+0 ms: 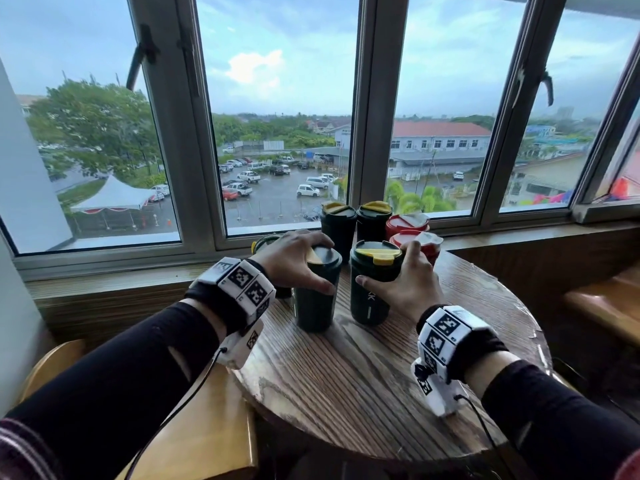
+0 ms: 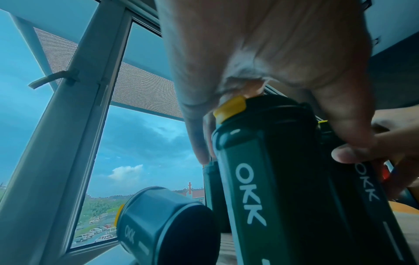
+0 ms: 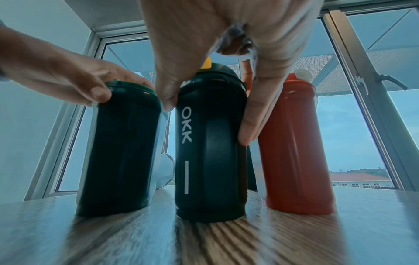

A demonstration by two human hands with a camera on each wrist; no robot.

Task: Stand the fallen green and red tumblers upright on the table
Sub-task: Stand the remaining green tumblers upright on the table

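On the round wooden table point(image 1: 346, 393) my left hand point(image 1: 304, 265) grips the lid end of a dark green tumbler point(image 1: 317, 299) from above; its base is on the table. My right hand point(image 1: 398, 271) grips a second green tumbler point(image 1: 370, 289), thumb on the left side and fingers on the right; it stands upright. The wrist views show both holds: left hand point(image 2: 260, 71) on its tumbler point(image 2: 283, 179), right hand point(image 3: 215, 62) on its tumbler point(image 3: 211, 152). One more green tumbler point(image 2: 163, 227) lies on its side to the left, mostly hidden behind my left hand in the head view.
Two green tumblers point(image 1: 337, 226) point(image 1: 374, 220) and two red tumblers point(image 1: 407, 223) point(image 1: 424, 244) stand upright at the table's far edge by the window sill point(image 1: 104, 271). A wooden chair point(image 1: 207, 427) is at the left, a bench point(image 1: 606, 306) at the right.
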